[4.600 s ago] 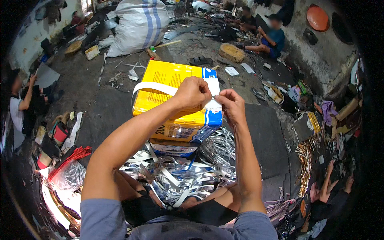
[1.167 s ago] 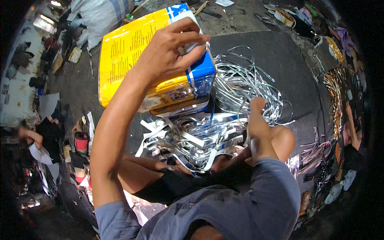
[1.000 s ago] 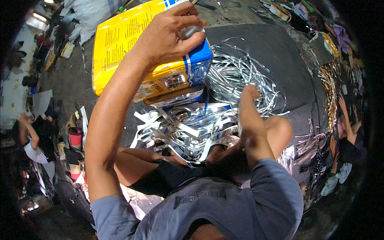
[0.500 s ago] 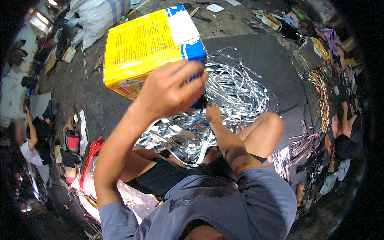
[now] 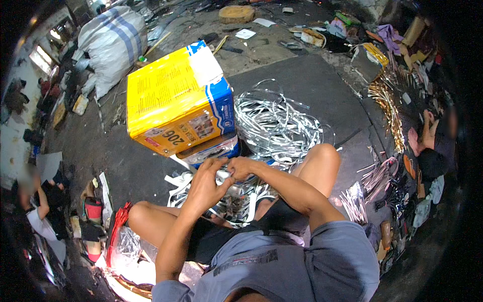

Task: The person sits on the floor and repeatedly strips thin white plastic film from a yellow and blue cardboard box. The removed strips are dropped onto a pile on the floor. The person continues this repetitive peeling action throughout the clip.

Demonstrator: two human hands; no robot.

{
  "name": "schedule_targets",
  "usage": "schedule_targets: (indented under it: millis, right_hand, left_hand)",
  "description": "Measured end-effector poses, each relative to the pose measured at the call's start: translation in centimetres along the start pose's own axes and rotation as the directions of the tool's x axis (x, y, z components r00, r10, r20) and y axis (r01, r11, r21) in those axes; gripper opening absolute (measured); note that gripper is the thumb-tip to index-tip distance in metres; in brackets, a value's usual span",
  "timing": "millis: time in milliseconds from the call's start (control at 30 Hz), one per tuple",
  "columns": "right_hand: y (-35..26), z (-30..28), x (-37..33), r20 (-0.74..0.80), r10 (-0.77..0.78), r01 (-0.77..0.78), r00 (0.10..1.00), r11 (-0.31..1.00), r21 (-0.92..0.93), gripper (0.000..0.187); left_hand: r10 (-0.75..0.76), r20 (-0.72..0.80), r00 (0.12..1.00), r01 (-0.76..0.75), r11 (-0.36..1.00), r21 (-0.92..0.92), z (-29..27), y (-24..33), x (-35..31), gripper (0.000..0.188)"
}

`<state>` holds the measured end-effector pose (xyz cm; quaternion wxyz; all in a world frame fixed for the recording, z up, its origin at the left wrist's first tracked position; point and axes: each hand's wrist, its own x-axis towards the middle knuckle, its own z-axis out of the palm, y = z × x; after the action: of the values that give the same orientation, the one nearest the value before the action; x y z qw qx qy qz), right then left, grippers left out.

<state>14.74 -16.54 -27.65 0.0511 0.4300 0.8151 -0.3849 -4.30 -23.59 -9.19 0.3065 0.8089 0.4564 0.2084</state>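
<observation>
My left hand (image 5: 205, 185) and my right hand (image 5: 243, 168) meet low over a heap of flat silver strips (image 5: 241, 204) between my bent legs. The fingers of both are curled in. A pale, shiny bit shows between them, but what each hand pinches is too small to tell. Just beyond stands a large yellow and blue box (image 5: 168, 95), its lower front near my fingertips. A loose coil of thin silver strips (image 5: 279, 123) lies right of the box, reaching toward my right knee.
A stuffed white sack (image 5: 110, 48) with blue stripes stands far left. Red strips (image 5: 118, 229) lie beside my left knee. Bundles of copper-coloured strips (image 5: 387, 118) and pinkish strips (image 5: 380, 176) lie at the right. Other people sit at the left and right edges.
My left hand has come down from in front of the box to the strips. My right hand has shifted left to meet it. The whole view has also shifted.
</observation>
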Motion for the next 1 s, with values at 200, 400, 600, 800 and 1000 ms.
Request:
schedule_targets:
  millis: [200,400,600,800,1000]
  right_hand:
    - [-10.4,-10.6,-11.0,-0.176,-0.392,0.419,0.903,0.894,0.16,0.025]
    - [-13.5,-22.5,-16.4,-0.352,-0.255,0.312,0.901,0.943,0.113,0.023]
    - [-12.7,-30.5,-13.0,-0.297,-0.176,0.292,0.938,0.863,0.412,0.02]
    - [-11.5,-34.4,-6.4,-0.418,-0.12,0.227,0.9,0.95,0.215,0.02]
    - [-11.9,-33.2,-4.4,-0.618,-0.251,0.204,0.745,0.968,-0.147,0.021]
  left_hand:
    - [-0.125,0.112,0.986,0.168,0.689,-0.705,1.3,0.3,-0.7,0.058]
    - [-0.237,0.011,0.971,0.21,0.836,-0.507,-6.5,-0.5,-2.4,0.017]
    - [-0.243,-0.289,0.926,0.125,0.919,-0.373,-21.6,-4.8,-1.4,0.014]
    - [-0.443,-0.332,0.833,0.497,0.862,0.099,-30.7,-9.6,3.8,0.013]
    - [0.267,-0.715,0.646,0.354,0.725,0.591,-23.6,-7.0,11.6,0.022]
